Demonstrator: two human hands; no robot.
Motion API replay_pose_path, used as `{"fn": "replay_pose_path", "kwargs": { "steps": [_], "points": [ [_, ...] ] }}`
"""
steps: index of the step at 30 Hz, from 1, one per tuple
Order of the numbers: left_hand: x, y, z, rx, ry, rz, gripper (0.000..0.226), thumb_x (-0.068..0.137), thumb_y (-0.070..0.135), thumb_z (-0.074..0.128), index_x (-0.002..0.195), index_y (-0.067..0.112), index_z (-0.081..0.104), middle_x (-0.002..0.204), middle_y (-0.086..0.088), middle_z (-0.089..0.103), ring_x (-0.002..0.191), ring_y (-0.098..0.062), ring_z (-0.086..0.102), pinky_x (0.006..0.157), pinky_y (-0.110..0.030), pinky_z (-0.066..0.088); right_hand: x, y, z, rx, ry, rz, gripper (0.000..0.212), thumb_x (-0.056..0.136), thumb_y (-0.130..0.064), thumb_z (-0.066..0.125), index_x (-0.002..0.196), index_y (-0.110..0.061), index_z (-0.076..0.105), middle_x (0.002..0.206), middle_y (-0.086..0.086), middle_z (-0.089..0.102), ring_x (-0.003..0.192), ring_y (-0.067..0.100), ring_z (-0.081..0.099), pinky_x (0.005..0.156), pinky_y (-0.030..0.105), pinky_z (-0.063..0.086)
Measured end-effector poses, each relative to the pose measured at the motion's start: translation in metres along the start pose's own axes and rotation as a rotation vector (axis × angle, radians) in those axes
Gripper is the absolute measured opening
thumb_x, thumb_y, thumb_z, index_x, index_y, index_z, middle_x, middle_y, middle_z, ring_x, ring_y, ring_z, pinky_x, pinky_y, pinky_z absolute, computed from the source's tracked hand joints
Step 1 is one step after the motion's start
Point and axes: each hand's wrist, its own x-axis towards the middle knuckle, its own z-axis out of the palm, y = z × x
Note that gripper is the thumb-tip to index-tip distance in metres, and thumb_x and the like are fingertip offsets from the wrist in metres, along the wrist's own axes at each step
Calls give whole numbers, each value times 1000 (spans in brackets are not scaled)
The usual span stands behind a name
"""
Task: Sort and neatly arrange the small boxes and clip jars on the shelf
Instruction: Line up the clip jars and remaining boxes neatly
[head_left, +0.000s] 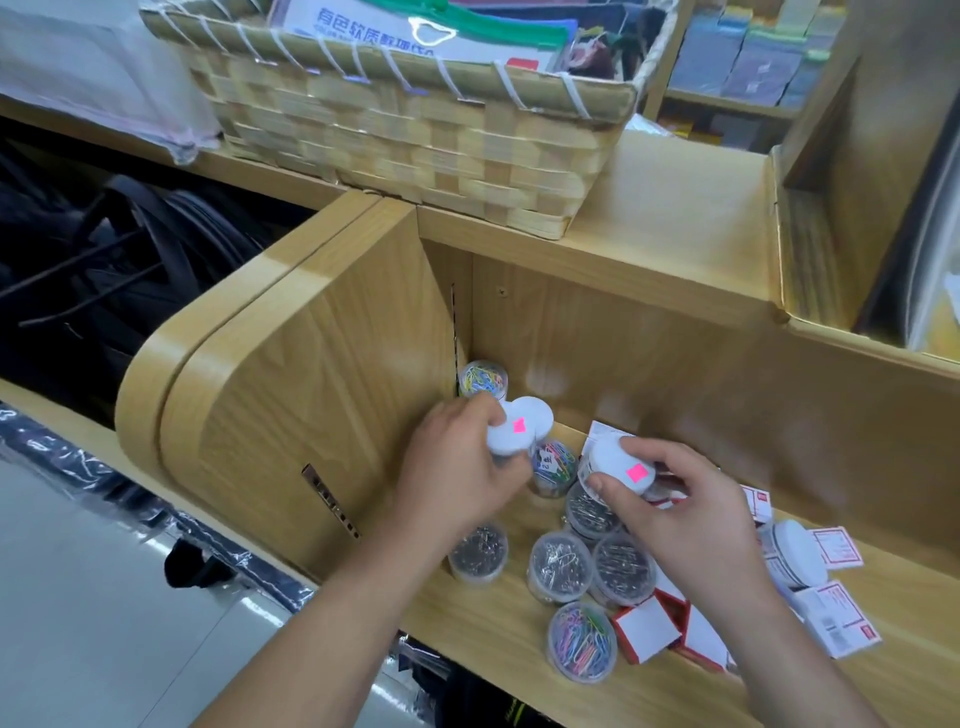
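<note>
Just right of the curved side panel, seen from your head camera, your left hand curls its fingers round a white-lidded jar with a pink sticker on top, held above the shelf floor; blur smears the lid, so you cannot tell whether it is one jar or more. Farther from the panel, your right hand grips a second white-lidded jar, also pink-stickered, with the thumb on its near edge and the fingers over the far side. In the back corner against the panel stands a corner jar of coloured clips, and a middle coloured-clip jar sits just beyond your left fingers. A lone silver-clip jar stands nearest the panel beneath your left wrist, and three clustered silver-clip jars crowd together between your forearms. Toward the front edge, away from the panel, a front coloured-clip jar sits just beside red-and-white small boxes. Farthest from the panel, loose labelled boxes lie around a third white-lidded jar. Above the panel, on the shelf top, rests a woven basket
</note>
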Motion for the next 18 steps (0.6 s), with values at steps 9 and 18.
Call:
{"fn": "replay_pose_path", "kwargs": {
  "steps": [9,18],
  "points": [
    [22,-10,44,188,24,210,31,84,46,69,97,18,72,110,0,57,98,-24,59,62,-38,56,-4,5,-8,38,3,6,35,70,-28,92,100,-34,75,103,-22,70,97,8,68,87,32,55],
    [14,-5,30,118,40,193,30,87,31,69,115,20,66,107,2,58,99,-24,60,70,-38,55,0,3,-4,-35,5,-15,35,70,-31,91,101,-35,74,102,-26,67,92,7,66,81,28,54]
  ]
}}
